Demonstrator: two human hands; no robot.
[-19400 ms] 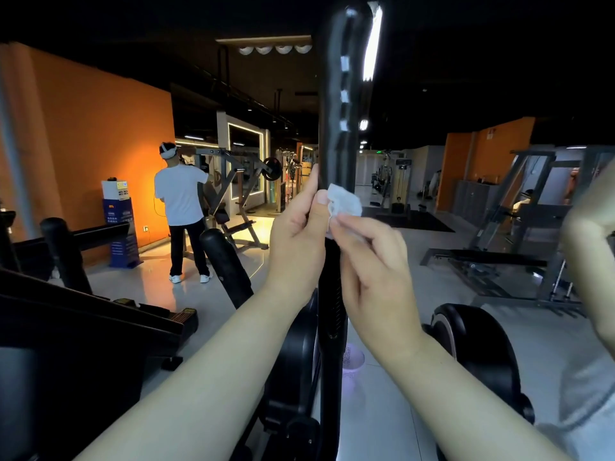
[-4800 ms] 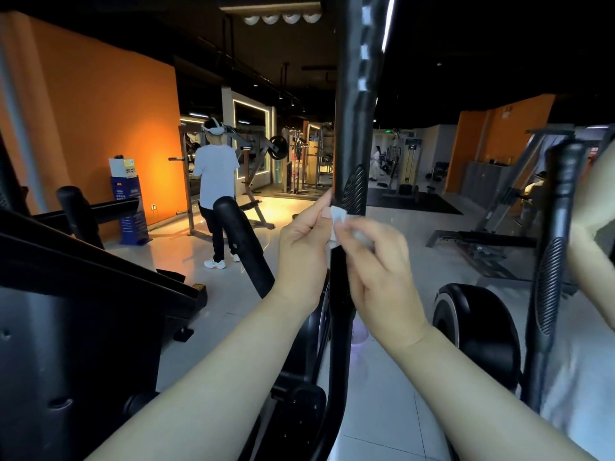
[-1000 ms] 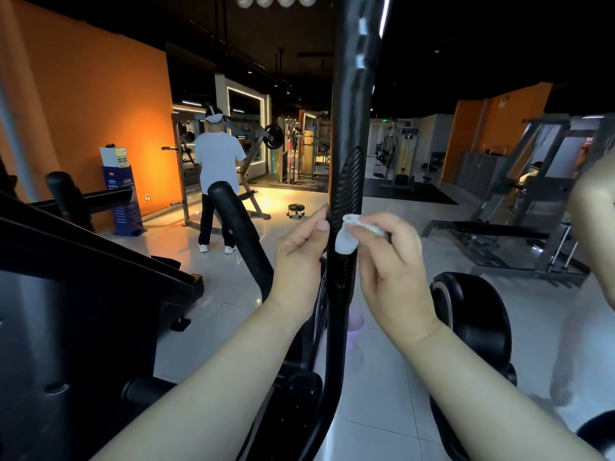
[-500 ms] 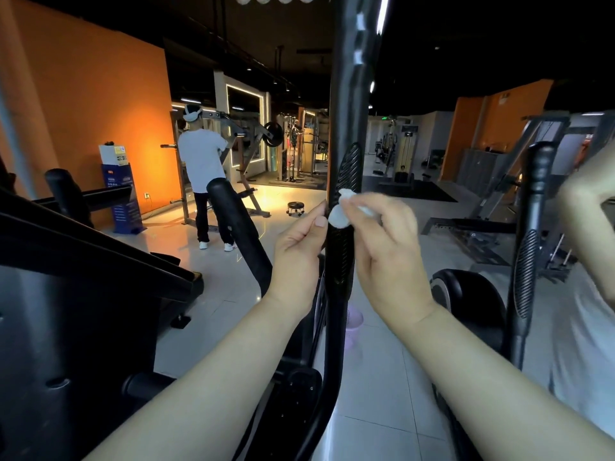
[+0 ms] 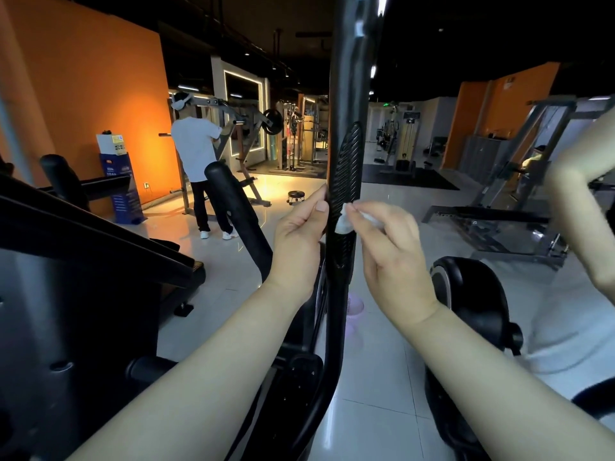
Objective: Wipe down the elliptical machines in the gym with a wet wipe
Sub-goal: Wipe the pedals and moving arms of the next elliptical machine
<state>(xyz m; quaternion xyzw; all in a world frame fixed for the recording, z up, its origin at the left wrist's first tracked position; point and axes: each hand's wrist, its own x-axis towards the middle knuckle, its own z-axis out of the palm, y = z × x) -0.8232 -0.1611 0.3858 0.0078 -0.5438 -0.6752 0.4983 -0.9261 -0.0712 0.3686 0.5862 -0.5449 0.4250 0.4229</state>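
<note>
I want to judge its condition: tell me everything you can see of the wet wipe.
The wet wipe is a small white wad, crumpled, looking like soft thin cloth. The right hand pinches it and presses it onto the right side of the ribbed black grip of the upright handlebar. More of it shows deeper in that hand. The left hand grips the bar opposite, apart from the wipe. Dampness cannot be seen.

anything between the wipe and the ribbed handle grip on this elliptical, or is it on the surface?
Nothing visible stands between them. The right hand pinches the wet wipe, which touches the ribbed grip on its right side. The left hand holds the grip from the left edge, clear of the wipe.
</note>
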